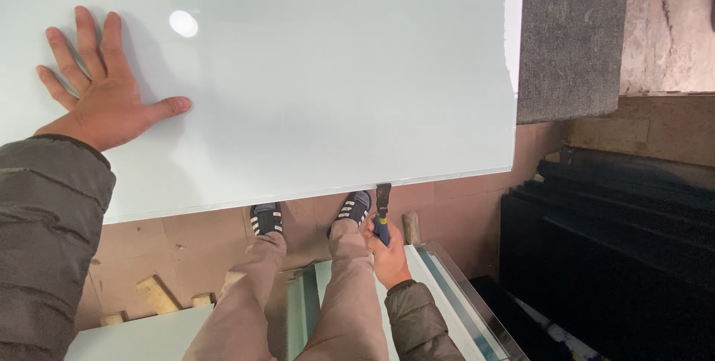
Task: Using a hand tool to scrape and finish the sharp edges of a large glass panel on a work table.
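Observation:
A large pale glass sheet [313,70] fills the upper left of the head view. My left hand [104,93] lies flat on it with fingers spread. Below the sheet's near edge, my right hand [387,253] grips a scraper [383,208] with a blue handle; its metal blade touches the underside edge of the sheet. My legs and dark striped shoes [267,219] show under the sheet on a reddish tiled floor.
More glass sheets [447,286] lean at bottom centre beside my legs. A stack of dark panels [618,249] stands at the right. A grey carpeted surface [570,33] lies past the sheet's right edge. Wooden blocks [156,294] rest on the floor at lower left.

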